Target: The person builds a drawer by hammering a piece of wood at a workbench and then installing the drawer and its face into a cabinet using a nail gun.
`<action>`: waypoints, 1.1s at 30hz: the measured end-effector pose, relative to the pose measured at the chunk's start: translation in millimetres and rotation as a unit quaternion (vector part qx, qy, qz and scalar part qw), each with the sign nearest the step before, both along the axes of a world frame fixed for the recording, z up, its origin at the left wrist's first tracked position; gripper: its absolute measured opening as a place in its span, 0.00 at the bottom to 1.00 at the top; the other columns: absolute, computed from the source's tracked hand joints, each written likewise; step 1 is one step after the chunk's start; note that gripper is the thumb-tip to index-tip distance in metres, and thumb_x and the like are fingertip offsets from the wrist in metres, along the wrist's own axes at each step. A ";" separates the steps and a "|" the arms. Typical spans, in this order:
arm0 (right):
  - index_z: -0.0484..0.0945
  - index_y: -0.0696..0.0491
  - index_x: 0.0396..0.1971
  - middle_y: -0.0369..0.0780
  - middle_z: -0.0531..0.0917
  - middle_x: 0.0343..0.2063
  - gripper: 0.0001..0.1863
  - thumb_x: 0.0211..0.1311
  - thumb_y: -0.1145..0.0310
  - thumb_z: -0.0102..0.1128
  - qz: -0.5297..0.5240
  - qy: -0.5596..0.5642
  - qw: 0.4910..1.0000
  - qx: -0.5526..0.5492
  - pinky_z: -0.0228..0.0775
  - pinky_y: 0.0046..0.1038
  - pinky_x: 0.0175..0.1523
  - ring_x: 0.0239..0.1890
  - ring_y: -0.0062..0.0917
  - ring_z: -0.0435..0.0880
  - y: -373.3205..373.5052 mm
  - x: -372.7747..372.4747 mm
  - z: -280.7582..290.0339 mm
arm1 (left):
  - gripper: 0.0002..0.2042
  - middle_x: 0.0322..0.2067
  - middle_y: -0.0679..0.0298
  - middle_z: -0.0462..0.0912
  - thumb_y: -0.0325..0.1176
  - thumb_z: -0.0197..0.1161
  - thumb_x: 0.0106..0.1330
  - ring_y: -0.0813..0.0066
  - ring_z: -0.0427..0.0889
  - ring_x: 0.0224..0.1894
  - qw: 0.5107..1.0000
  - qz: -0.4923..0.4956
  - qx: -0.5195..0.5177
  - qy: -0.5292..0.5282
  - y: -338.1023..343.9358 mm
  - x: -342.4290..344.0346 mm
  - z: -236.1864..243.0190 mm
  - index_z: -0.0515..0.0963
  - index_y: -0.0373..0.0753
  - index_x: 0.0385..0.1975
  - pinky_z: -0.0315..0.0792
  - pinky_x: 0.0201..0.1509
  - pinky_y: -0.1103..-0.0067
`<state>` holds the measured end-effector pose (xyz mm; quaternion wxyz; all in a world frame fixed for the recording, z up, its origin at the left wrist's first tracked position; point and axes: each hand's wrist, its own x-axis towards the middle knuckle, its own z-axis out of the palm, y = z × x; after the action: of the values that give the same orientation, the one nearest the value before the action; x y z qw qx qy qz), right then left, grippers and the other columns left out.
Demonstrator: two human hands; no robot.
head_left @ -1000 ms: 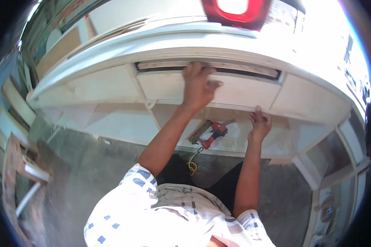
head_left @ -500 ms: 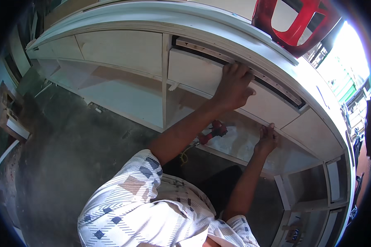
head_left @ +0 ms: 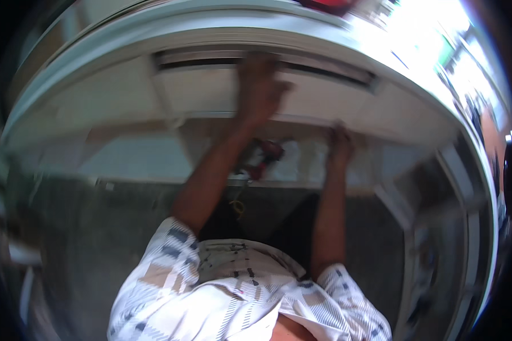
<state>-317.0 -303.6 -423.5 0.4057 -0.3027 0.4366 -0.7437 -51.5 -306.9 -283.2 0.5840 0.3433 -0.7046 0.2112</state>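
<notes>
A pale drawer front (head_left: 202, 94) sits in the upper row of a long curved cabinet (head_left: 125, 156), with a dark gap along its top edge. My left hand (head_left: 259, 94) has its fingers hooked over that top edge near the middle. Lower and to the right, my right hand (head_left: 339, 145) holds the bottom edge of the same drawer front with bent fingers. Both hands are smeared by motion. Between my forearms, a red power tool (head_left: 263, 159) lies in the open compartment under the drawer front.
A yellow cord (head_left: 237, 209) hangs below the red tool. The white cabinet top (head_left: 210, 20) curves across the far side, with a red object (head_left: 330, 4) on it. Open shelving (head_left: 438, 227) stands at the right. Dark floor (head_left: 114, 227) lies at the left.
The view has swung, so the cabinet and hands appear farther left and higher. Both hands keep about the same places on the drawer front, which shows no clear shift.
</notes>
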 end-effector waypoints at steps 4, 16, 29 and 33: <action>0.78 0.60 0.45 0.43 0.85 0.39 0.17 0.64 0.65 0.73 0.008 -0.085 0.996 -0.016 0.84 0.32 0.46 0.40 0.30 0.88 4.1 29.8 22.9 | 0.20 0.46 0.56 0.81 0.39 0.80 0.51 0.52 0.77 0.53 0.997 0.062 0.024 -0.043 16.7 10.0 14.5 0.85 0.41 0.43 0.67 0.59 0.57; 0.75 0.55 0.35 0.39 0.84 0.30 0.16 0.58 0.69 0.77 0.094 -0.117 0.987 -0.055 0.80 0.26 0.34 0.31 0.24 0.87 30.9 36.8 1.7 | 0.20 0.49 0.62 0.77 0.42 0.80 0.55 0.58 0.73 0.57 0.991 0.084 0.064 -0.079 13.3 -4.5 16.4 0.86 0.43 0.45 0.61 0.65 0.58; 0.76 0.55 0.36 0.39 0.84 0.31 0.14 0.60 0.67 0.75 0.149 -0.092 0.984 0.015 0.80 0.26 0.35 0.32 0.22 0.87 46.8 37.6 -55.8 | 0.18 0.48 0.59 0.78 0.39 0.82 0.55 0.57 0.75 0.56 0.987 0.101 0.058 -0.108 17.1 1.5 22.4 0.86 0.40 0.43 0.68 0.62 0.62; 0.79 0.56 0.34 0.41 0.86 0.32 0.12 0.59 0.67 0.74 0.172 0.018 0.979 0.108 0.80 0.31 0.37 0.35 0.24 0.88 59.4 60.7 -145.1 | 0.19 0.49 0.56 0.77 0.40 0.82 0.54 0.56 0.75 0.56 0.984 0.108 0.063 -0.123 18.9 -15.5 22.6 0.86 0.39 0.43 0.69 0.61 0.62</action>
<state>-256.3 -244.2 -568.6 0.5500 -0.3412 0.4631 -0.6054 -66.9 -288.1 -260.6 0.4438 0.4249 -0.7416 0.2692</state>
